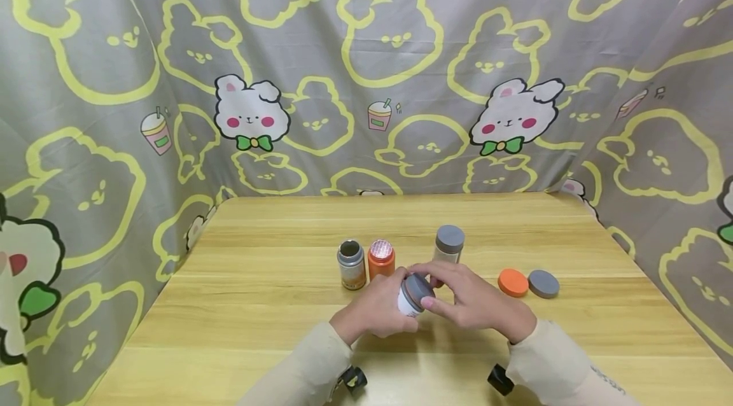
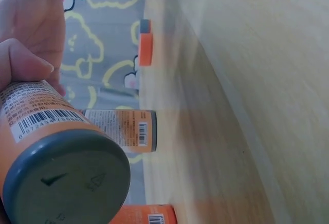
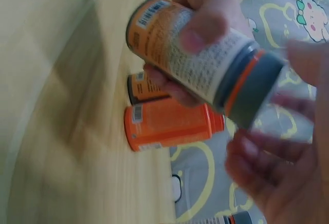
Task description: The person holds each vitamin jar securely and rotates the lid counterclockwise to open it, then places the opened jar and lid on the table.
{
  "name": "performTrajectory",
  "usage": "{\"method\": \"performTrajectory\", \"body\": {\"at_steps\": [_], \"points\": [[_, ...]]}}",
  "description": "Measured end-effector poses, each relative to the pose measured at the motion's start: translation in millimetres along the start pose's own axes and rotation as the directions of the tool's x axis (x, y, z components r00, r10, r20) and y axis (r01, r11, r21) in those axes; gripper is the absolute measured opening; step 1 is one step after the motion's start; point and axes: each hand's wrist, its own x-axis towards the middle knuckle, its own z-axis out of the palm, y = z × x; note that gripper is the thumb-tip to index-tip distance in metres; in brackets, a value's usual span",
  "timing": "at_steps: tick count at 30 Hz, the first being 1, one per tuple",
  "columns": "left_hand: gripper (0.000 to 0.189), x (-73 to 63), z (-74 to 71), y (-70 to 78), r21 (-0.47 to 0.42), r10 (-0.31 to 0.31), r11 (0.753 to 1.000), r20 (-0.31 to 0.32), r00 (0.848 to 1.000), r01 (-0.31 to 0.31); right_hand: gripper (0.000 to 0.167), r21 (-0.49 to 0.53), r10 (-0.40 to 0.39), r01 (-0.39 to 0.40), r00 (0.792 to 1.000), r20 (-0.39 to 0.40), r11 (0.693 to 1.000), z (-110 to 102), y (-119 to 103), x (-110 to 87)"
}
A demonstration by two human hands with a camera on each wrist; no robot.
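Hands at the near middle of a wooden desk (image 1: 258, 304), with a small bottle (image 1: 413, 296) held between them just above the surface. The bottle is gripped around its printed body by the left hand (image 1: 375, 314), tilted so that its grey cap (image 1: 418, 289) points toward the right hand (image 1: 472, 301). The cap is touched by the curled fingers (image 1: 443, 310) of the right hand; an orange band is seen beneath it in the right wrist view. The bottle's contents are not visible.

Beyond the left hand, two further containers are stood upright side by side: an uncapped jar (image 1: 351, 264) with a dark open mouth, contents not discernible, and an orange bottle (image 1: 381, 258) whose mouth is covered by a silvery seal. Just beyond the right hand, a third bottle with a grey cap (image 1: 448, 244) is stood upright. To the outer side of the right hand, two loose caps are laid flat, touching each other: an orange cap (image 1: 512, 282) and a grey cap (image 1: 543, 283).
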Motion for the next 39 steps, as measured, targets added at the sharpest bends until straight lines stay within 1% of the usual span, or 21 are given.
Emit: {"method": "performTrajectory", "body": {"at_steps": [4, 7, 9, 12, 15, 17, 19, 21, 24, 27, 30, 32, 36, 38, 39], "points": [[0.062, 1.2, 0.0, 2.3, 0.009, 0.007, 1.0, -0.006, 1.0, -0.007, 0.027, -0.051, 0.052, -0.055, 0.997, -0.057, 0.997, 4.0, -0.7, 4.3], [0.061, 2.2, 0.6, 2.7, 0.015, 0.013, 1.0, -0.008, 1.0, -0.013, 0.018, -0.056, 0.08, -0.083, 0.995, -0.051, 0.995, 5.0, -2.1, 6.0], [0.06, 2.5, 1.2, 1.4, 0.02, 0.013, 1.0, -0.01, 1.0, -0.013, 0.019, -0.032, 0.101, -0.102, 0.995, -0.026, 0.994, 4.2, -3.3, 5.6], [0.06, 2.0, 1.5, -0.7, 0.02, 0.007, 1.0, -0.009, 1.0, -0.006, 0.028, 0.005, 0.073, -0.073, 0.997, 0.004, 0.997, 2.0, -3.8, 3.6], [0.061, 1.1, 1.6, -2.9, 0.016, 0.004, 1.0, -0.009, 1.0, -0.004, 0.038, 0.041, 0.01, -0.011, 1.0, 0.023, 0.999, 0.2, -2.7, 0.7], [0.061, 0.7, 1.5, -3.6, 0.018, 0.007, 1.0, -0.01, 1.0, -0.006, 0.042, 0.039, -0.026, 0.025, 0.999, 0.021, 0.999, -0.4, -1.6, -0.9], [0.061, 0.7, 1.7, -3.8, 0.02, 0.007, 1.0, -0.01, 1.0, -0.007, 0.045, 0.013, -0.036, 0.036, 0.999, 0.001, 0.999, -0.1, -0.7, -1.8], [0.061, 0.9, 1.7, -3.0, 0.02, 0.005, 1.0, -0.006, 1.0, -0.005, 0.045, -0.023, -0.024, 0.023, 0.999, -0.03, 0.999, 1.1, -0.1, -1.3], [0.061, 1.7, 1.8, -1.0, 0.023, 0.002, 1.0, 0.0, 1.0, -0.002, 0.044, -0.059, 0.02, -0.024, 0.997, -0.072, 0.998, 3.6, -0.2, 0.8], [0.061, 2.3, 1.2, 1.6, 0.026, 0.002, 1.0, 0.006, 1.0, -0.002, 0.034, -0.051, 0.07, -0.074, 0.995, -0.076, 0.996, 4.8, -1.6, 3.7], [0.06, 1.9, 1.0, 2.5, 0.025, 0.0, 1.0, 0.012, 1.0, -0.001, 0.023, -0.035, 0.084, -0.086, 0.995, -0.058, 0.996, 4.3, -3.3, 4.7], [0.06, 1.3, 1.5, 1.6, 0.019, -0.005, 1.0, 0.016, 1.0, 0.005, 0.023, -0.017, 0.056, -0.057, 0.998, -0.042, 0.998, 2.9, -3.6, 3.7], [0.06, 0.8, 3.6, -2.3, 0.015, -0.012, 1.0, 0.02, 1.0, 0.012, 0.039, 0.021, -0.041, 0.041, 0.999, -0.002, 0.999, -1.1, -2.9, 0.5], [0.061, 0.9, 4.5, -3.5, 0.016, -0.011, 1.0, 0.018, 1.0, 0.011, 0.046, 0.022, -0.057, 0.056, 0.998, 0.015, 0.998, -2.6, -2.3, -0.9], [0.061, 1.1, 4.6, -3.7, 0.013, -0.01, 1.0, 0.017, 1.0, 0.01, 0.048, 0.01, -0.049, 0.049, 0.999, 0.015, 0.999, -3.1, -2.2, -1.2]]}}
